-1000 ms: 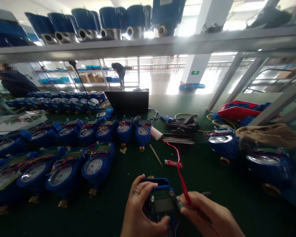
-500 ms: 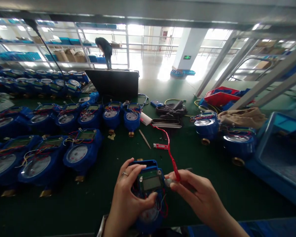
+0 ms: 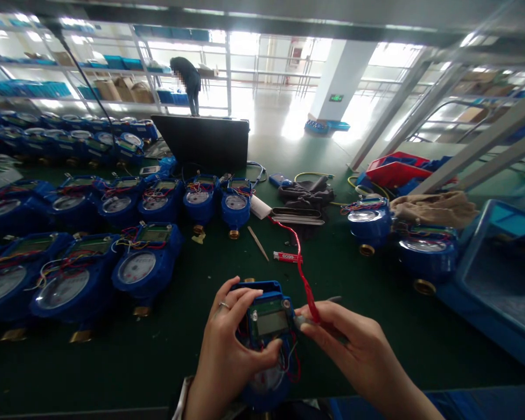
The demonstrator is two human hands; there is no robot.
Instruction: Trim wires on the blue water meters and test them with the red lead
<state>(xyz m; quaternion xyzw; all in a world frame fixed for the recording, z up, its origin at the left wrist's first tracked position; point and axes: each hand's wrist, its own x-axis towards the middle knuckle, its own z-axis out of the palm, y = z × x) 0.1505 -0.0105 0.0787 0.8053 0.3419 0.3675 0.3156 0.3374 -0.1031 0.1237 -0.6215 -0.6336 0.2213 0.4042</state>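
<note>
Blue meter | between hands | small red item | white lettering blurred

The held meter is blue, the cable red, the tabletop green.

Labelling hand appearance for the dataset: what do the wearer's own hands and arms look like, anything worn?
Both hands are ungloved. The left hand wears a slim silver-coloured ring on one finger; at its wrist is a pale band or cuff, can't tell which. The right hand shows no ring, and no sleeve on the visible forearm.
</note>
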